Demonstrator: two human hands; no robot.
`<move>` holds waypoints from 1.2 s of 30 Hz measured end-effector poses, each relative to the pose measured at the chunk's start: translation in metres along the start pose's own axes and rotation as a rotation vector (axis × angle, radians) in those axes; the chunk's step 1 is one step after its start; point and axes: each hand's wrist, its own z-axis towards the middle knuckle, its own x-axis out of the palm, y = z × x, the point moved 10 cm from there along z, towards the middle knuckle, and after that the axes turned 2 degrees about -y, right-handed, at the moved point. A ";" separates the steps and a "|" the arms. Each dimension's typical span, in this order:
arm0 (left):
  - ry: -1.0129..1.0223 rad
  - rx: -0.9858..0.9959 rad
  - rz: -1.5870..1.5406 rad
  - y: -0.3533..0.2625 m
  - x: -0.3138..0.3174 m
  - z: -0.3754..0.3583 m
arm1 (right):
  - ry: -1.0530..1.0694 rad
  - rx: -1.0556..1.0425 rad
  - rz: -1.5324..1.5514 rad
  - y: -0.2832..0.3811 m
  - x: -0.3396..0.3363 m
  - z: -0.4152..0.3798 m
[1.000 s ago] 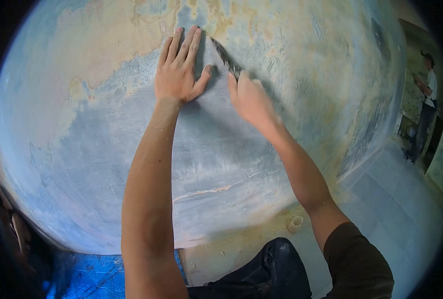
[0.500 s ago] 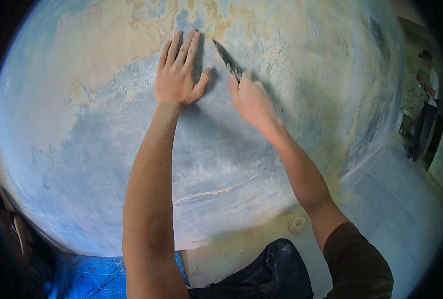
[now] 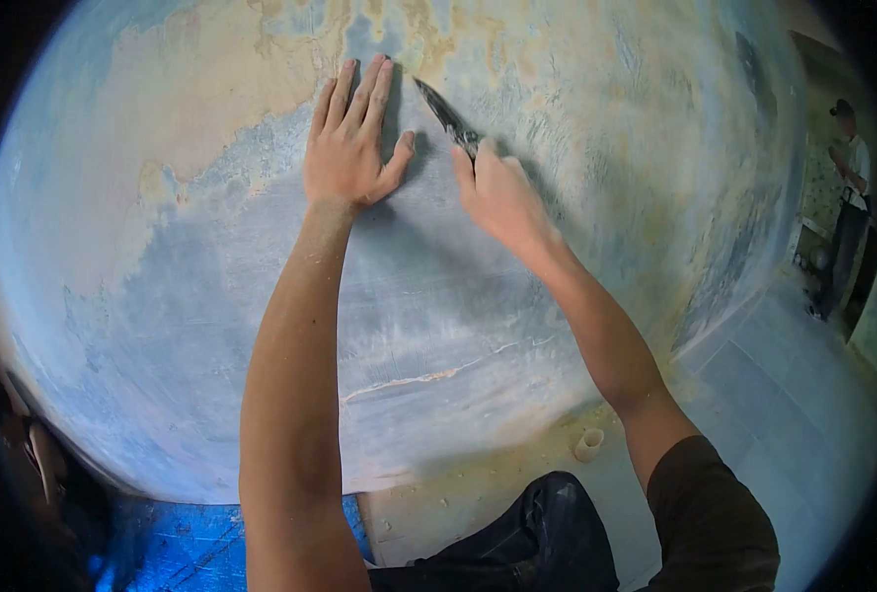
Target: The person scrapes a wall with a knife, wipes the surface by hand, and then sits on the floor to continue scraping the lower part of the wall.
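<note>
My left hand [image 3: 352,138] lies flat on a large wall [image 3: 438,296] of patchy grey, blue and ochre plaster, its fingers stretched upward and the thumb out to the side. To its right, my right hand [image 3: 502,192] is closed around a putty knife [image 3: 446,113]. The dark blade slants up and left, its tip at the wall just right of my left fingertips. The knife's handle is hidden inside my fist. A pale crack [image 3: 423,378] runs across the wall below my hands.
A small pale cup or tube [image 3: 588,445] stands on the floor below the wall. A blue sheet [image 3: 187,548] covers the floor at lower left. One person [image 3: 848,197] stands at far right; part of another dark figure [image 3: 34,444] shows at lower left.
The putty knife and its tip have shifted slightly left. My left hand stays almost in place on the wall. The person at far right has changed arm position.
</note>
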 end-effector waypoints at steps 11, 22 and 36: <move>0.040 -0.020 0.020 0.000 0.002 0.000 | 0.021 0.051 -0.076 -0.012 -0.008 0.007; 0.020 -0.023 0.004 -0.001 0.000 -0.002 | 0.000 0.083 -0.150 0.004 -0.014 0.007; -0.015 -0.021 -0.027 0.002 -0.002 -0.003 | 0.029 0.104 -0.172 -0.008 -0.011 0.009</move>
